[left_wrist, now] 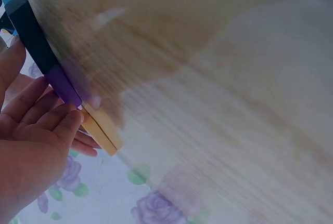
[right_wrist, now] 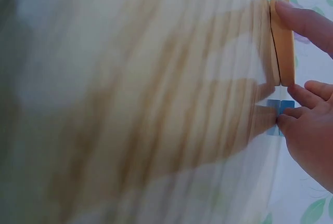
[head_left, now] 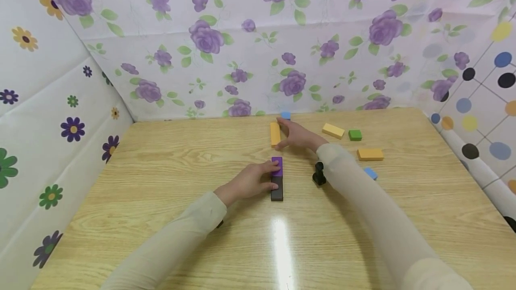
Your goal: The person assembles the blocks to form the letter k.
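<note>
A purple block (head_left: 277, 172) and a black block (head_left: 277, 195) lie end to end in a line. My left hand (head_left: 251, 180) reaches them from the left, fingertips on the purple block and thumb on the black one. The left wrist view shows these relaxed fingers (left_wrist: 36, 135) along the purple block (left_wrist: 62, 86). Beyond a short gap lies an orange block (head_left: 275, 134). My right hand (head_left: 300, 135) holds it by its two ends, thumb at the near end. In the right wrist view the fingers touch the orange block's (right_wrist: 283, 47) far end, beside a blue block (right_wrist: 287, 107).
On the right lie a pale yellow block (head_left: 333, 130), a green block (head_left: 355, 135), another orange block (head_left: 370, 154) and a blue block (head_left: 370, 173) partly behind the sleeve. A black piece (head_left: 319, 174) stands by my right forearm. Something small and black shows beside the left sleeve.
</note>
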